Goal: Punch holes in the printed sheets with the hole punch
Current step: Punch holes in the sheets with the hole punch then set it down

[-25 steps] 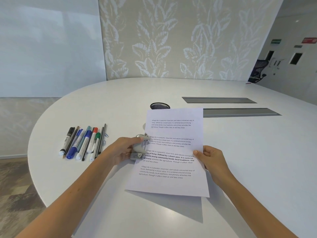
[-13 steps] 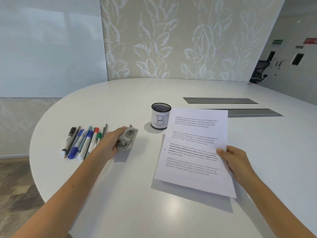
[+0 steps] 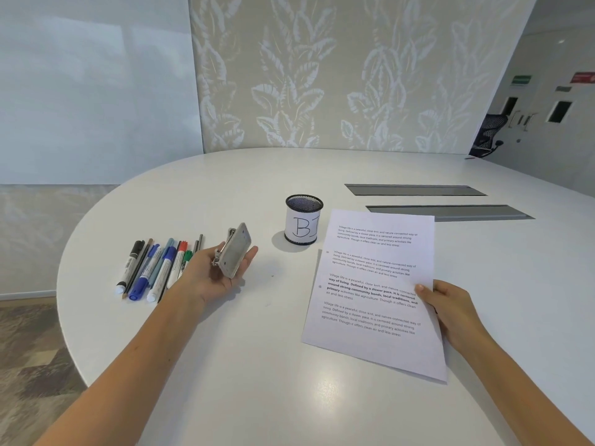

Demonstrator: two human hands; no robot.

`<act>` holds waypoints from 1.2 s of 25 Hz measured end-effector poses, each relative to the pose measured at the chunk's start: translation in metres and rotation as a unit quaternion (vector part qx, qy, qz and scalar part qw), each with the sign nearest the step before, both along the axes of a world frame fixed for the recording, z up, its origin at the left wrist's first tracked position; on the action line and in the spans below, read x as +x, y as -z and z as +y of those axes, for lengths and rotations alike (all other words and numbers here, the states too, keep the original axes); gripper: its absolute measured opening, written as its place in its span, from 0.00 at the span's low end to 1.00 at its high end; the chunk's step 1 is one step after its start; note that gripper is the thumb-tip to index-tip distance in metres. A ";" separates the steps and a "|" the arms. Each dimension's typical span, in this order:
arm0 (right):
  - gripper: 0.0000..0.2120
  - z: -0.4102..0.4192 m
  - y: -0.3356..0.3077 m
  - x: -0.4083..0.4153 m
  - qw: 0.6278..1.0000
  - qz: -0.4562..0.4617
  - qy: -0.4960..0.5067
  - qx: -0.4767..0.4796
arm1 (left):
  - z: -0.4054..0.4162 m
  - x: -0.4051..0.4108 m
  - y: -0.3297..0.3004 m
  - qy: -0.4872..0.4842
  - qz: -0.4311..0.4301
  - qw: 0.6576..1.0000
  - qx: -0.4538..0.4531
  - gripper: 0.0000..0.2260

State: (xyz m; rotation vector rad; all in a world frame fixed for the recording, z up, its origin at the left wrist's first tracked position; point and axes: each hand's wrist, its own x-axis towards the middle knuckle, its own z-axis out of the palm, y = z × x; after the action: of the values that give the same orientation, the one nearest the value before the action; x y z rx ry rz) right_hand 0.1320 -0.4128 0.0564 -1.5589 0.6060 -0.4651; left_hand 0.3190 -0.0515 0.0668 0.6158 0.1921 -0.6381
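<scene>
My left hand (image 3: 215,274) holds the grey metal hole punch (image 3: 236,254) above the table, turned so its flat underside faces me. The printed sheets (image 3: 373,291) lie to the right as a white stack with several text paragraphs, and two punched holes show along the left margin. My right hand (image 3: 449,305) grips the stack's right edge with the thumb on top. The punch and the sheets are well apart.
A row of markers, pens and a pencil (image 3: 154,268) lies left of my left hand. A black mesh cup (image 3: 303,220) labelled "BI" stands just beyond the sheets' top left corner. Two grey cable hatches (image 3: 415,189) are set into the white oval table (image 3: 257,365).
The punch came off the sheets' left edge and moved left; my left hand has now lifted and tipped it underside up. My right hand slid the sheets to the right.
</scene>
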 end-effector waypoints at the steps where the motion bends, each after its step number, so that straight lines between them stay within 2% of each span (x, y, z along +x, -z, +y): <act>1: 0.05 -0.001 0.001 0.000 1.000 0.000 -0.002 -0.001 | 0.001 -0.002 0.000 -0.011 0.001 0.999 -0.036 0.14; 6: 0.05 -0.007 0.007 0.004 1.000 -0.003 -0.010 -0.014 | 0.005 -0.012 -0.006 0.019 -0.035 0.991 -0.130 0.17; 10: 0.04 -0.010 0.010 0.006 1.000 -0.003 -0.013 -0.016 | 0.006 -0.008 -0.006 0.048 -0.031 0.987 -0.153 0.19; 13: 0.04 -0.011 0.010 0.008 1.000 0.001 -0.013 -0.009 | 0.007 0.000 -0.012 0.039 -0.088 0.992 -0.080 0.17; 15: 0.04 -0.011 0.009 0.009 1.000 0.003 -0.015 -0.007 | 0.012 0.010 -0.021 -0.005 -0.124 0.992 -0.016 0.16; 18: 0.04 -0.015 0.010 0.011 1.000 -0.001 -0.015 -0.007 | 0.025 0.025 -0.034 -0.056 -0.173 0.975 0.126 0.12; 19: 0.04 -0.016 0.010 0.012 1.000 -0.002 -0.014 -0.010 | 0.028 0.027 -0.036 -0.053 -0.203 0.957 0.202 0.12; 21: 0.04 -0.019 0.011 0.015 1.000 -0.004 -0.013 -0.018 | 0.027 0.029 -0.036 -0.039 -0.276 0.893 0.355 0.10; 23: 0.04 -0.021 0.012 0.019 1.000 -0.005 -0.012 -0.026 | 0.020 0.026 -0.030 -0.024 -0.346 0.806 0.480 0.13; 25: 0.04 -0.025 0.012 0.022 0.999 -0.007 -0.016 -0.031 | 0.007 0.022 -0.021 -0.034 -0.359 0.712 0.603 0.18; 27: 0.04 -0.029 0.012 0.025 0.999 -0.010 -0.022 -0.032 | -0.009 0.014 -0.011 -0.060 -0.352 0.643 0.678 0.21; 30: 0.04 -0.032 0.014 0.028 0.999 -0.013 -0.027 -0.033 | -0.030 0.003 -0.002 -0.088 -0.386 0.586 0.707 0.18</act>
State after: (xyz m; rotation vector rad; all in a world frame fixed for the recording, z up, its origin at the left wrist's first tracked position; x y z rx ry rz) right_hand 0.1601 -0.4450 0.0420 -1.6247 0.5318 -0.4669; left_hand 0.3223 -0.0814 0.0684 2.3502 -0.1232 0.2016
